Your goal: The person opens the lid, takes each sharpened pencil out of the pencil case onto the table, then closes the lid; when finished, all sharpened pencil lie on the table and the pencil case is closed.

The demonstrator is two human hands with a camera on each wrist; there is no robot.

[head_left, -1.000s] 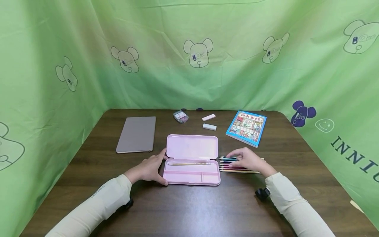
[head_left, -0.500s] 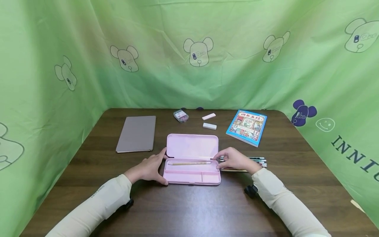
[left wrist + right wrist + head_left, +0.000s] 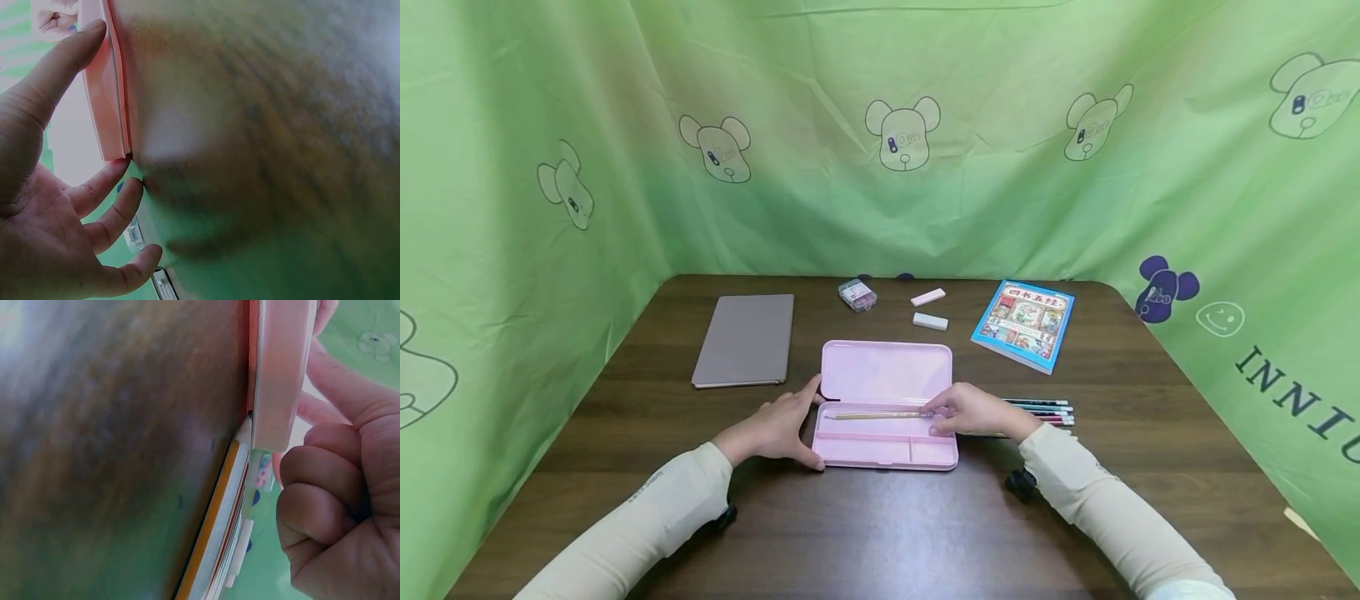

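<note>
Resting flat on the dark wooden table (image 3: 880, 533), the left hand (image 3: 772, 431) lay against the left end of the open pink plastic pencil case (image 3: 884, 404), its fingers straight and spread, thumb along the near corner and forefinger up by the hinge, pressing and curling round nothing. Its cream sleeve (image 3: 647, 521) ran back to the near left edge. The left wrist view showed those fingers (image 3: 94, 194) touching the case's edge.

Over at the left back sat one flat grey-brown tablet cover (image 3: 746, 339), well apart from the case. Inside the case's long upper compartment lay one pale wooden pencil (image 3: 874, 415), lengthwise. Behind the lid sat one small clear box (image 3: 857, 294) and two white erasers (image 3: 930, 308).

The right hand (image 3: 967, 412) reached over the case's right end, fingers curled, fingertips at that pencil's right tip; whether it pinched the pencil or another, I could not tell. From the right wrist camera the knuckles were bent tight beside the case wall. Just right of it lay a row of coloured pencils (image 3: 1045, 412), about four showing, the rest hidden by the wrist. One blue picture book (image 3: 1024, 323) lay at the right back. Bare tabletop stretched before the case to the near edge.
</note>
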